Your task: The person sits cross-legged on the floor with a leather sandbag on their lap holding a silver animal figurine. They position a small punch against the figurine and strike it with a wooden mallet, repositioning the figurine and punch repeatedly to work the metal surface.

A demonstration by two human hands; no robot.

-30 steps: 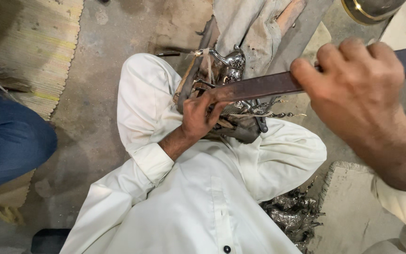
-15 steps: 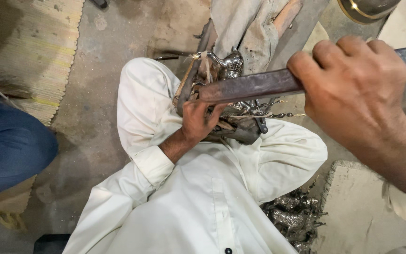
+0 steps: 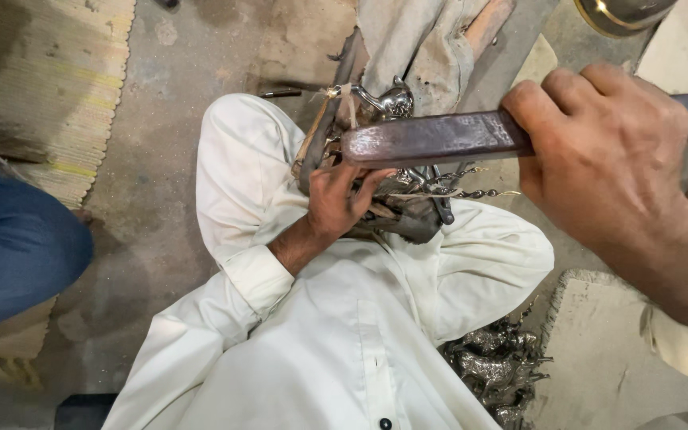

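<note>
Flat metal bar (image 3: 431, 137) — right hand (image 3: 607, 167) gripping — left hand (image 3: 340, 199) steadies shiny metal piece (image 3: 392, 102).

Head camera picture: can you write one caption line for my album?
Seated in white clothes, a person's right hand holds a long flat metal file over a small silvery piece steadied by the left hand.

Metal figurines (image 3: 495, 370) beside right knee
</note>
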